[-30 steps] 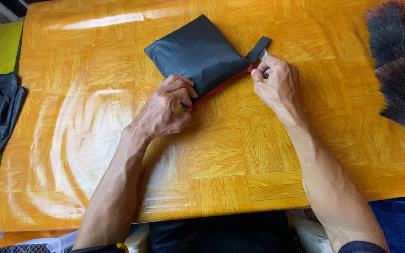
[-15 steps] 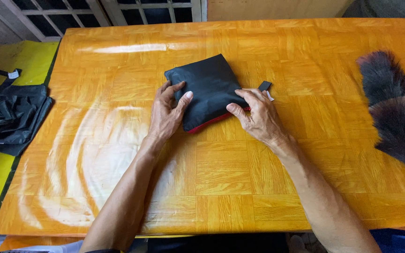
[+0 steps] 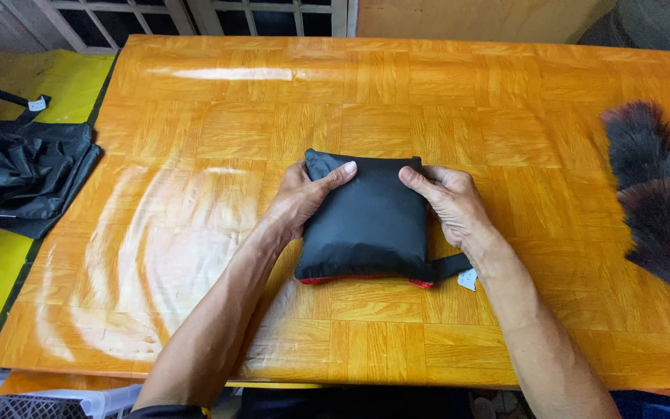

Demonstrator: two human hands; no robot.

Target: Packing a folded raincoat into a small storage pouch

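A black fabric pouch with a red edge along its near side lies flat in the middle of the orange wooden table. A short black strap with a small white tag sticks out at its near right corner. My left hand grips the pouch's left side, thumb lying on top near the far edge. My right hand holds the right side, thumb pressed on the far right corner.
A dark feather duster with a red and yellow handle lies along the table's right edge. A black bag or garment rests on a yellow surface to the left. A window grille runs behind the table.
The pouch has been turned square to me and moved nearer. Both hands shifted from pressing on top of it to gripping its left and right sides.
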